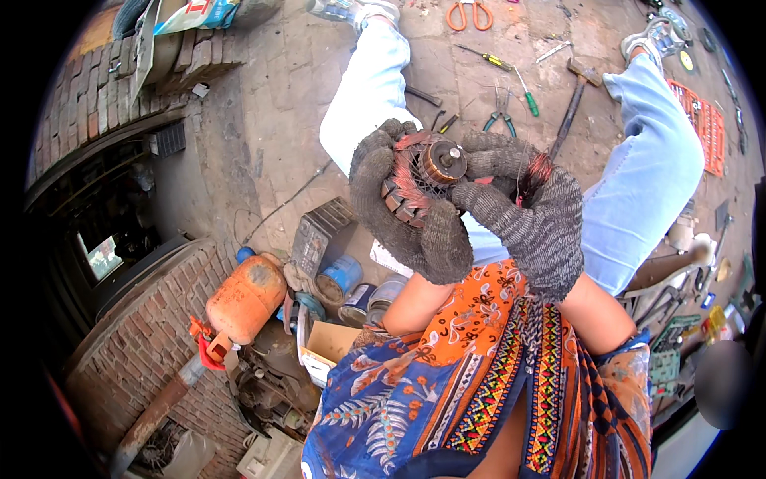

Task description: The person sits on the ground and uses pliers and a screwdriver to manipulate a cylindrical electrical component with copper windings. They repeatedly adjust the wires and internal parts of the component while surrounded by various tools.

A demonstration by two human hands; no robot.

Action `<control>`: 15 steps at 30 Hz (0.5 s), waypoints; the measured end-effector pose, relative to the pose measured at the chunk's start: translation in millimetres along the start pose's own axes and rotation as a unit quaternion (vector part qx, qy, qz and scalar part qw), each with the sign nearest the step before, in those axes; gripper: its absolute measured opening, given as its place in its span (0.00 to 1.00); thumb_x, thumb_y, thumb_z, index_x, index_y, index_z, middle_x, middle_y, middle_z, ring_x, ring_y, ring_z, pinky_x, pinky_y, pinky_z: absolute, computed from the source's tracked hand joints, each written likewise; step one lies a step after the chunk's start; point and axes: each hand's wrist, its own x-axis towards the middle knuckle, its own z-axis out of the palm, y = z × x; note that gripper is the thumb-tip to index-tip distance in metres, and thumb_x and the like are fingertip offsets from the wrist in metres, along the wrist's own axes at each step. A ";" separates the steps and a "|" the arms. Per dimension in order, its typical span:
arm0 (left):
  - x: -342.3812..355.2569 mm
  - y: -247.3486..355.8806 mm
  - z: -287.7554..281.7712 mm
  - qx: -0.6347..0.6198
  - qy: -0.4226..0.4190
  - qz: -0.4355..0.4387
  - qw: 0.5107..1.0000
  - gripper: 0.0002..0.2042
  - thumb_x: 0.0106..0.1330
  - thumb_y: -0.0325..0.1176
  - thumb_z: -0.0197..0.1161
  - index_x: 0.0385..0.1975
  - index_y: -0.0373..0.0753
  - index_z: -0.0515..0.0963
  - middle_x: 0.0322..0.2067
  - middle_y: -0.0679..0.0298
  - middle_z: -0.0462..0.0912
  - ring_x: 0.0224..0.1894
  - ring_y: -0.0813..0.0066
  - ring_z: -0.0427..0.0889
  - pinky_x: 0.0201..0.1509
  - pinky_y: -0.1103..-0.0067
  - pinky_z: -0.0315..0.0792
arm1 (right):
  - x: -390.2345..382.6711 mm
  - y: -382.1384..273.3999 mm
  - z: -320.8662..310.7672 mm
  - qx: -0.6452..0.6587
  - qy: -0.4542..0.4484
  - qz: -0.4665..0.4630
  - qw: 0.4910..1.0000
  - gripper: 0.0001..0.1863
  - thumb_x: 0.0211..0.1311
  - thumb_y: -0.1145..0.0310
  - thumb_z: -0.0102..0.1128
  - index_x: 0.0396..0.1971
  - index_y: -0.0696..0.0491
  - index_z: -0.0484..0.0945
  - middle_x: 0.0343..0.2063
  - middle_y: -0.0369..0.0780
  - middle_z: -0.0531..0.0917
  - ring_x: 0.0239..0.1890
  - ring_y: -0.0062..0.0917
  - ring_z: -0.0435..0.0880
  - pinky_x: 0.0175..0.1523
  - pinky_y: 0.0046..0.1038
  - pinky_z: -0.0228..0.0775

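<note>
A motor armature (408,180) with copper windings and a round commutator is held in the centre of the head view. My left hand (375,195), in a dark grey knitted glove, is wrapped round its left side and underside. My right hand (535,227), gloved the same way, is curled with a tangle of thin copper wire (536,174) in it. Its fingers reach to the armature's right side and touch it near the commutator. What lies beneath the right fingers is partly hidden.
My outstretched legs (638,184) frame scattered tools: orange-handled scissors (456,17), screwdrivers (528,100), pliers (499,116), a hammer (570,108) and a red socket case (700,124). At left are an orange gas cylinder (247,299), several cans (339,279), a cardboard box (327,342) and brickwork (88,104).
</note>
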 end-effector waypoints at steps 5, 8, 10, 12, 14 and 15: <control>-2.2 -14.5 -13.3 0.047 -0.038 0.044 0.997 0.39 0.50 0.36 0.70 0.59 0.32 0.56 0.58 0.52 0.62 0.60 0.60 0.64 0.64 0.66 0.58 | 5.4 7.8 -2.9 0.059 -0.034 -0.010 0.998 0.14 0.51 0.71 0.66 0.38 0.57 0.78 0.36 0.38 0.82 0.36 0.18 0.79 0.42 0.22 0.71; -7.0 -35.3 -34.3 0.097 -0.058 0.054 0.992 0.39 0.49 0.36 0.71 0.59 0.32 0.56 0.58 0.52 0.62 0.60 0.60 0.64 0.64 0.67 0.58 | 5.5 14.1 -3.7 0.017 -0.028 -0.056 0.998 0.13 0.51 0.71 0.65 0.37 0.58 0.79 0.36 0.38 0.82 0.36 0.18 0.79 0.42 0.22 0.71; 3.1 -8.2 -15.2 0.038 -0.038 0.004 0.999 0.40 0.48 0.36 0.71 0.59 0.32 0.56 0.58 0.52 0.62 0.60 0.60 0.64 0.64 0.67 0.58 | 5.4 15.8 -4.1 0.004 -0.021 -0.056 0.998 0.12 0.51 0.72 0.65 0.36 0.58 0.79 0.37 0.38 0.82 0.36 0.17 0.78 0.42 0.22 0.71; -4.7 -36.0 -35.7 0.125 -0.066 0.032 0.989 0.39 0.49 0.37 0.71 0.59 0.31 0.56 0.58 0.51 0.62 0.60 0.60 0.64 0.64 0.67 0.58 | 4.2 12.3 -3.6 0.021 -0.022 -0.017 0.999 0.12 0.50 0.72 0.65 0.36 0.58 0.80 0.39 0.38 0.81 0.37 0.17 0.78 0.42 0.22 0.71; -11.2 -40.4 -42.4 0.121 -0.063 0.031 0.990 0.39 0.50 0.38 0.70 0.59 0.31 0.56 0.58 0.51 0.62 0.60 0.60 0.65 0.65 0.67 0.58 | 4.4 13.0 -4.4 -0.003 -0.040 -0.035 0.999 0.12 0.50 0.72 0.66 0.36 0.57 0.79 0.39 0.38 0.81 0.36 0.16 0.78 0.42 0.21 0.71; -8.5 -38.0 -40.7 0.121 -0.066 0.037 0.990 0.39 0.50 0.38 0.70 0.59 0.31 0.56 0.58 0.51 0.62 0.59 0.60 0.65 0.64 0.67 0.58 | 4.7 12.7 -4.8 -0.012 -0.051 -0.043 0.998 0.12 0.49 0.72 0.66 0.36 0.57 0.79 0.38 0.38 0.81 0.36 0.16 0.78 0.42 0.21 0.71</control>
